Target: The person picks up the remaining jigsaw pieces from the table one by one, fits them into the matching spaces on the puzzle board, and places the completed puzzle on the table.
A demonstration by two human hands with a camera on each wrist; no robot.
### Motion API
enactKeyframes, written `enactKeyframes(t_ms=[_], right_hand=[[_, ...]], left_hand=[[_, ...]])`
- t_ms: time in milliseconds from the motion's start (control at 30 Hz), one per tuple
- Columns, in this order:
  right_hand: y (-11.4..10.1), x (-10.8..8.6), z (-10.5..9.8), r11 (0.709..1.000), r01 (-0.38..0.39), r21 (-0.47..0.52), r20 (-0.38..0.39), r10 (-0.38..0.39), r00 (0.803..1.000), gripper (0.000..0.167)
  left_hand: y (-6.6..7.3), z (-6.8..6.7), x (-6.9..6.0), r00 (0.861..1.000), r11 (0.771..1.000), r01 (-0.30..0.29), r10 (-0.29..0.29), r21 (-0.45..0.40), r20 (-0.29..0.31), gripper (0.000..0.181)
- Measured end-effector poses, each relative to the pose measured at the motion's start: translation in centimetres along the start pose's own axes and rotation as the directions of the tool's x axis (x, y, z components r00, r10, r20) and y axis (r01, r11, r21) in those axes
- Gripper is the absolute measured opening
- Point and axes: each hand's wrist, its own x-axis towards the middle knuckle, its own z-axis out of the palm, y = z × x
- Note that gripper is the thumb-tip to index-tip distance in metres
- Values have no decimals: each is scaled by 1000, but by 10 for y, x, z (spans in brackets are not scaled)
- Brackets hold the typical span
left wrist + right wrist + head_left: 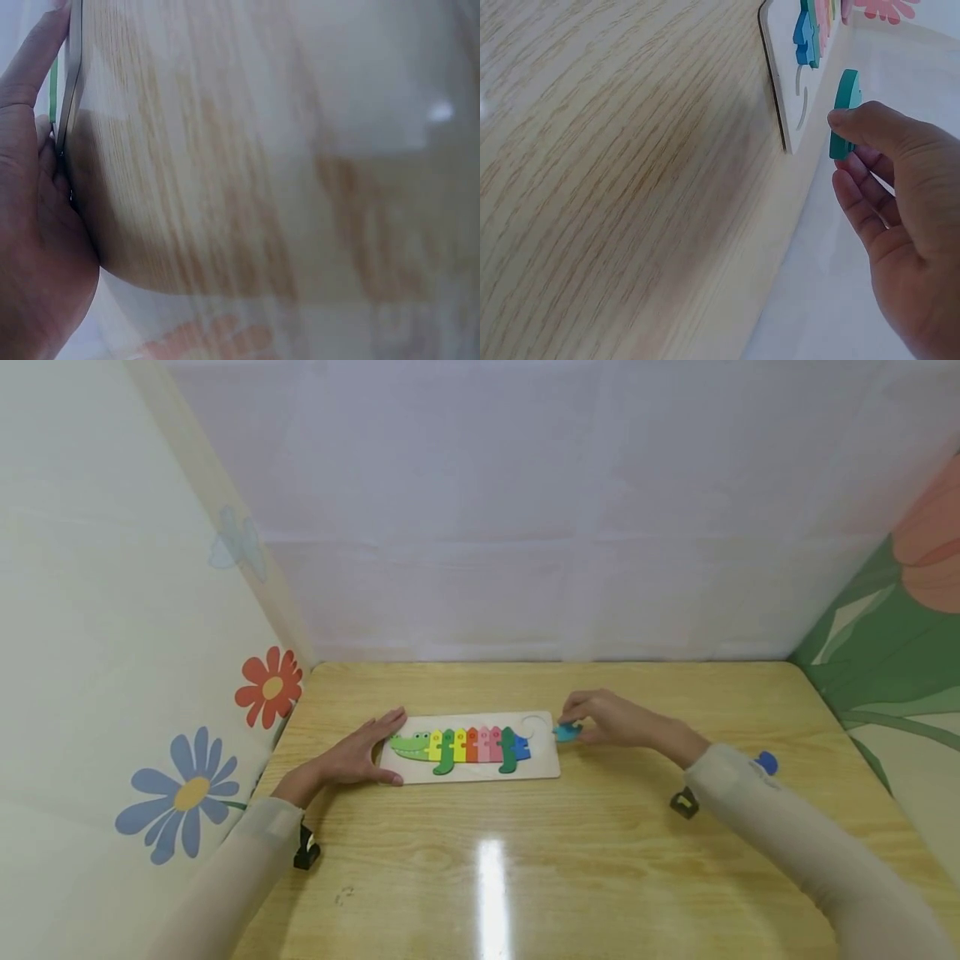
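Observation:
A pale wooden puzzle board (467, 773) lies on the table, with a crocodile of coloured pieces (472, 745) set in it. The crocodile runs from a green head at the left to a blue piece (522, 747) near the tail. At the board's right end a bare curved outline (802, 105) shows. My left hand (362, 752) rests at the left end, thumb and fingers spread straight along the board's edges. Just past the right edge, my right hand (611, 720) pinches a teal puzzle piece (845, 112) between thumb and fingers, raised apart from the board.
A small blue piece (766, 762) lies on the wooden table (420, 860) at the right, beside the right sleeve. Black wrist mounts (306, 850) hang under both forearms. A white wall (450, 568) stands behind the table, with flower-printed walls at the sides.

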Motion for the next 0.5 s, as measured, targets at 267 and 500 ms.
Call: enactKeyframes(t_ms=[267, 500], right_hand=[[0, 7, 8, 1000, 24, 5, 7, -24, 1000, 35], [0, 14, 13, 1000, 14, -1, 30, -14, 999, 35]], left_hand=[[3, 0, 0, 1000, 1000, -4, 4, 4, -2, 119], [1, 0, 0, 1000, 1000, -3, 3, 7, 0, 119]])
